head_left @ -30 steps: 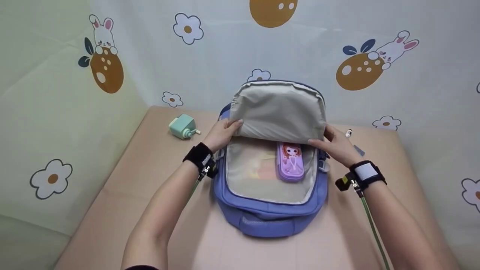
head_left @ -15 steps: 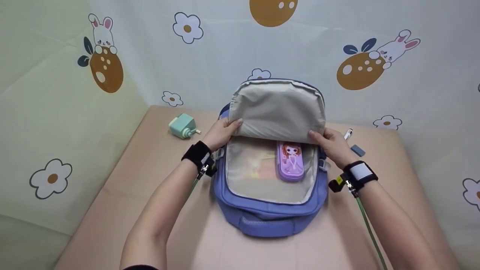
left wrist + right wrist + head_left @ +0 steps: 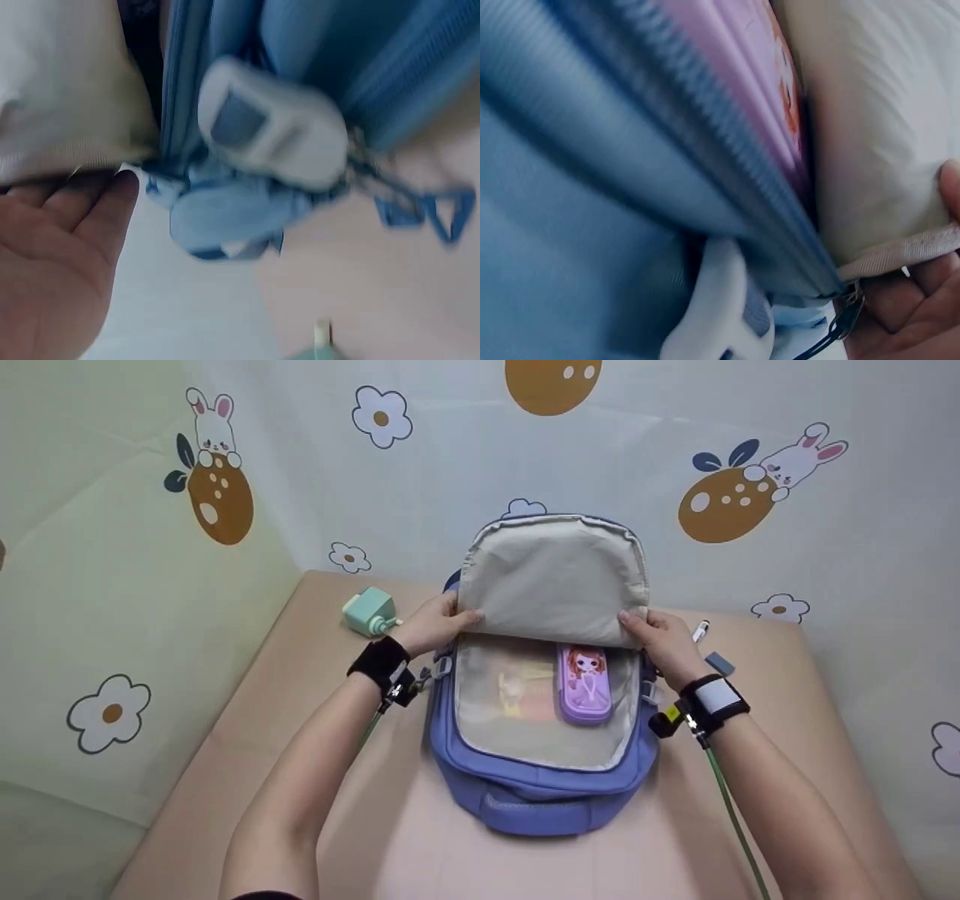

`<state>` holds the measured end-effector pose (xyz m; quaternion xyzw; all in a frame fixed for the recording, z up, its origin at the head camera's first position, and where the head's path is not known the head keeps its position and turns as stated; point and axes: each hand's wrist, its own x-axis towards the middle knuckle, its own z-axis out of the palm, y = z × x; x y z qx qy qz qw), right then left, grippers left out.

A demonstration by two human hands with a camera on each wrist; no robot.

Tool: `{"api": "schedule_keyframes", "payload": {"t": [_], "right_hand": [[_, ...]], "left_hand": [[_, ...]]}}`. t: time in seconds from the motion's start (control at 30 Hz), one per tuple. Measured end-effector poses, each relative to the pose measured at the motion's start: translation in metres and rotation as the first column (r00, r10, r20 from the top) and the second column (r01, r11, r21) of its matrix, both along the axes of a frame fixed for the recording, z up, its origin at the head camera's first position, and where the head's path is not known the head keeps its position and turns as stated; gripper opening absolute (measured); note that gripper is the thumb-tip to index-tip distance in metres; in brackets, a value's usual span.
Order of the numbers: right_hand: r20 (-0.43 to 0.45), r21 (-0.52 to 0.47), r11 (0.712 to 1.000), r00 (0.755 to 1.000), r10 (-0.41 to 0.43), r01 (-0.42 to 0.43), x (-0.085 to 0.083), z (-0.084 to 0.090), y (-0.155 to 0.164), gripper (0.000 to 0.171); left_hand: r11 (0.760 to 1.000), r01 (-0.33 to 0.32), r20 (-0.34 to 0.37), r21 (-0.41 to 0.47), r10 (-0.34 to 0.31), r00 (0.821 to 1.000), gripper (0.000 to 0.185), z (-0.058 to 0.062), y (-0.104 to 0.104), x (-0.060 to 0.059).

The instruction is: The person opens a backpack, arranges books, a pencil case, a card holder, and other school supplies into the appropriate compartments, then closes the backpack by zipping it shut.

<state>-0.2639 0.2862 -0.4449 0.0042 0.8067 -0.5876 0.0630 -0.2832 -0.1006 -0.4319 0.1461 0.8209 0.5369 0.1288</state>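
Note:
A blue backpack [image 3: 540, 787] lies flat on the tan table, its main compartment unzipped. Its cream-lined flap [image 3: 553, 581] is lifted toward the wall. My left hand [image 3: 435, 622] pinches the flap's lower left edge and my right hand [image 3: 654, 639] pinches its lower right edge. Inside the compartment lies a purple pencil case [image 3: 583, 684] with a cartoon girl on it, beside a yellow and orange item under a sheer pocket. The left wrist view shows my palm [image 3: 52, 262] under the cream lining [image 3: 60, 90]. In the right wrist view the flap [image 3: 877, 135] meets my fingers [image 3: 930, 285] beside the blue zipper edge.
A mint-green pencil sharpener [image 3: 369, 612] stands at the table's back left. A white marker [image 3: 700, 630] and a small blue-grey eraser [image 3: 718, 663] lie right of the bag. Patterned cloth walls close in the table at the back and both sides.
Both hands have drawn the flap slightly farther back toward the wall, uncovering a bit more of the pencil case. The right hand shifted a little left and up along the flap's edge.

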Motion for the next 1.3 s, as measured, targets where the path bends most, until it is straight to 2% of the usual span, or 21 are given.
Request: {"api": "schedule_keyframes", "payload": {"t": [0.13, 0.2, 0.27, 0.43, 0.53, 0.63, 0.8, 0.9, 1.07, 1.2, 1.3], "right_hand": [[0.008, -0.024, 1.0, 1.0, -0.017, 0.018, -0.001, 0.0, 0.0, 0.049], [0.015, -0.033, 0.999, 1.0, -0.016, 0.016, -0.001, 0.001, -0.001, 0.049], [0.023, -0.035, 0.999, 1.0, -0.012, 0.013, -0.001, 0.001, -0.001, 0.05], [0.051, -0.006, 1.0, 0.999, -0.011, 0.011, -0.002, 0.002, 0.001, 0.05], [0.063, 0.012, 1.0, 0.998, -0.008, 0.007, 0.004, 0.013, -0.004, 0.047], [0.043, 0.035, 0.999, 0.999, -0.004, 0.003, 0.004, 0.012, -0.005, 0.051], [0.019, 0.056, 0.998, 1.0, -0.002, 0.001, -0.003, 0.0, -0.002, 0.057], [0.026, 0.054, 0.999, 1.0, -0.002, 0.001, -0.002, -0.001, -0.002, 0.057], [0.038, 0.043, 0.999, 0.999, 0.006, -0.007, -0.003, -0.001, -0.003, 0.057], [0.041, 0.046, 0.999, 0.999, -0.007, 0.005, -0.003, 0.0, -0.003, 0.057], [0.04, 0.051, 0.999, 0.999, -0.01, 0.008, -0.003, 0.0, -0.003, 0.056]], "left_hand": [[0.995, 0.02, -0.053, -0.096, -0.025, 0.998, 0.053, 0.0, -0.019, -0.001], [0.986, -0.022, -0.075, -0.164, 0.01, 0.997, 0.053, -0.001, -0.032, -0.002], [0.965, -0.085, -0.105, -0.247, 0.06, 0.993, 0.053, -0.003, -0.046, -0.002], [0.883, -0.24, -0.191, -0.405, 0.175, 0.966, 0.054, -0.007, -0.074, -0.011], [0.822, -0.306, -0.22, -0.481, 0.224, 0.949, 0.061, -0.013, -0.087, -0.017], [0.778, -0.332, -0.231, -0.534, 0.243, 0.942, 0.074, -0.024, -0.099, -0.022], [0.729, -0.355, -0.18, -0.585, 0.311, 0.933, 0.101, -0.041, -0.112, -0.028], [0.723, -0.36, -0.125, -0.589, 0.359, 0.925, 0.108, -0.047, -0.116, -0.03], [0.738, -0.379, -0.083, -0.558, 0.405, 0.911, 0.106, -0.053, -0.122, -0.03], [0.741, -0.403, -0.115, -0.537, 0.409, 0.905, 0.098, -0.058, -0.123, -0.032], [0.732, -0.417, -0.145, -0.538, 0.407, 0.902, 0.094, -0.061, -0.122, -0.033]]}}
